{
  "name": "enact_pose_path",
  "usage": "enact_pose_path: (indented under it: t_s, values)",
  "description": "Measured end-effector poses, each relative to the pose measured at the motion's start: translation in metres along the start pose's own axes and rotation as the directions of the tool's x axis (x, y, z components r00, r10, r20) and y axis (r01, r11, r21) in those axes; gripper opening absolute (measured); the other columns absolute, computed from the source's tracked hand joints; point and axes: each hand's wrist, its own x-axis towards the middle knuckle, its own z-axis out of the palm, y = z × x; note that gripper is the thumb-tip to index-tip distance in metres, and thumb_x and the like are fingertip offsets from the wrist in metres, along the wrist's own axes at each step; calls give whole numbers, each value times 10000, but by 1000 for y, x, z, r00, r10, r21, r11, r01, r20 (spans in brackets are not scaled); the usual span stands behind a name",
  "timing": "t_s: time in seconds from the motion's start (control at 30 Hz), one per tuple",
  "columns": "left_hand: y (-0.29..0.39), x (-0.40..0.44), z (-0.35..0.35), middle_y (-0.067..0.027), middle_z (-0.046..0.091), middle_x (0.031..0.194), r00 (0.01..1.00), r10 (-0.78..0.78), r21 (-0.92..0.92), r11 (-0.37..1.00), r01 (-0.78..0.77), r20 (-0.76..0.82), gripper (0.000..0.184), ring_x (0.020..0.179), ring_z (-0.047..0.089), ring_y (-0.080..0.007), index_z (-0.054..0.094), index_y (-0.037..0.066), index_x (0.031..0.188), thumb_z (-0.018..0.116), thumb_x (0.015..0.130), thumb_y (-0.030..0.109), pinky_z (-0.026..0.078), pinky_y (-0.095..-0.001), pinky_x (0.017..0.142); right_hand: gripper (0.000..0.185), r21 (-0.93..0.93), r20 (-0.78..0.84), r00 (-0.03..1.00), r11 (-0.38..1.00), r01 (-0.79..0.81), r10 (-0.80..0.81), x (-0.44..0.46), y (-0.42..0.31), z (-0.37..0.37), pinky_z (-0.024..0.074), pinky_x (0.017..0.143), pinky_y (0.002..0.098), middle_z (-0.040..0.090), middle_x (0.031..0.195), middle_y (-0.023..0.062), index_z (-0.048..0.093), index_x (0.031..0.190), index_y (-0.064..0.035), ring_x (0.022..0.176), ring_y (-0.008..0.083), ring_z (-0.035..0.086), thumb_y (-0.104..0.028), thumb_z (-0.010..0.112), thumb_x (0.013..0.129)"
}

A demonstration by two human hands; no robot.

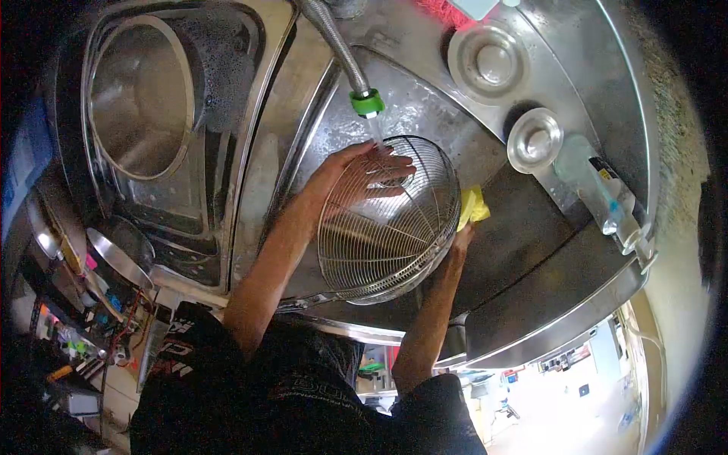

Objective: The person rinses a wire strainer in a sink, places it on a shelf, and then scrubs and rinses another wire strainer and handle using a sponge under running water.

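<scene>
A large round wire strainer [390, 262] is tilted over the metal sink, its handle [296, 305] toward my body. My left hand [371, 176] has its fingers spread flat at the strainer's far left part; wires cross in front of some of it. I cannot tell how firmly it presses. Just above those fingers, water runs from a hose tap with a green nozzle [367, 104]. On the right, my right hand [462, 236] is closed on a yellow cloth [472, 208] beside the strainer's rim. Part of that hand is hidden behind the strainer.
A second sink basin at the left holds a big round metal pot [187, 144]. Two metal bowls [459, 64] [516, 144] and a clear plastic bottle [585, 182] lie along the right ledge. Pink bristles [444, 10] show at the top.
</scene>
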Motion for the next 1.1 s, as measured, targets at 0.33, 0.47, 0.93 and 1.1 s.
enact_pose_path:
  t_s: [0.33, 0.47, 0.93, 1.1]
  values:
    - [-41, 31, -55, -128, 395, 1383, 801, 439, 392, 708, -587, 406, 461, 1318, 319, -244, 349, 48, 1334, 468, 913, 196, 236, -368, 1104, 427, 4, 27, 999, 1000, 31, -31, 13, -11, 4, 532, 656, 327, 618, 972, 101, 522, 1169, -14, 749, 228, 621, -344, 435, 913]
    - [-40, 34, -64, -146, 437, 1340, 797, 442, 805, 232, -546, 412, 442, 1267, 396, -267, 358, 35, 1326, 486, 912, 121, 301, -365, 1076, 422, -4, 36, 999, 999, 32, -32, 15, -9, 7, 529, 663, 327, 616, 975, 100, 521, 1169, -14, 757, 225, 618, -339, 440, 913]
    - [-55, 44, -69, -146, 530, 1241, 848, 498, 542, 670, -508, 179, 353, 1195, 480, -248, 449, 37, 1260, 472, 913, 98, 428, -339, 975, 404, -18, 44, 999, 1000, 3, -2, 4, 0, 6, 517, 685, 325, 610, 987, 94, 518, 1170, -15, 785, 215, 607, -320, 458, 911]
    - [-49, 43, -59, -133, 585, 1152, 837, 531, 502, 691, -520, 136, 317, 1101, 556, -252, 506, 46, 1205, 500, 891, 93, 507, -331, 860, 399, -19, 40, 999, 1000, -6, 7, 2, 5, 5, 513, 693, 325, 608, 991, 92, 517, 1170, -15, 795, 212, 603, -313, 464, 911]
